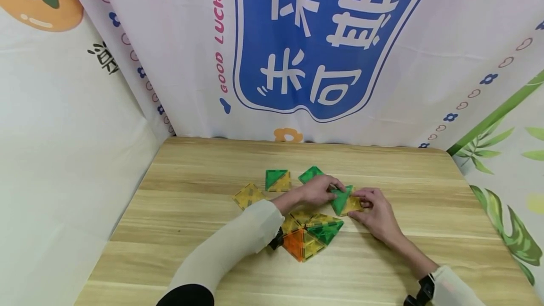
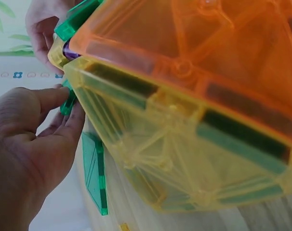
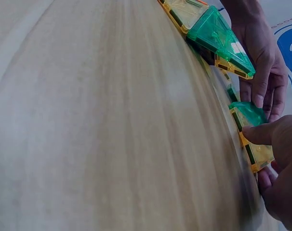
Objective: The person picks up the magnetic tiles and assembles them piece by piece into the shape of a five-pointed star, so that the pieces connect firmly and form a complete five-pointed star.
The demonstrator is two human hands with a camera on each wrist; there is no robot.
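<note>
My left hand (image 1: 316, 190) reaches over the middle of the table and pinches a green triangular magnetic tile (image 1: 341, 200). From the right, my right hand (image 1: 378, 214) grips a yellow magnetic tile (image 1: 353, 206) lying edge to edge with the green one. Thumb and fingers of the right hand (image 3: 285, 163) hold this yellow tile (image 3: 259, 151) at its sides in the right wrist view. Below my left forearm stands a built shape with an orange tile (image 1: 294, 243), yellow tiles (image 1: 313, 248) and a green tile (image 1: 326, 231). The left sleeve covers part of it.
A green-and-yellow square (image 1: 278, 181) and a yellow square (image 1: 248, 195) lie on the wooden table (image 1: 191, 192) to the left. Another green tile (image 1: 310, 174) sits just behind my left hand. A printed curtain (image 1: 191, 84) hangs along the table's far edge.
</note>
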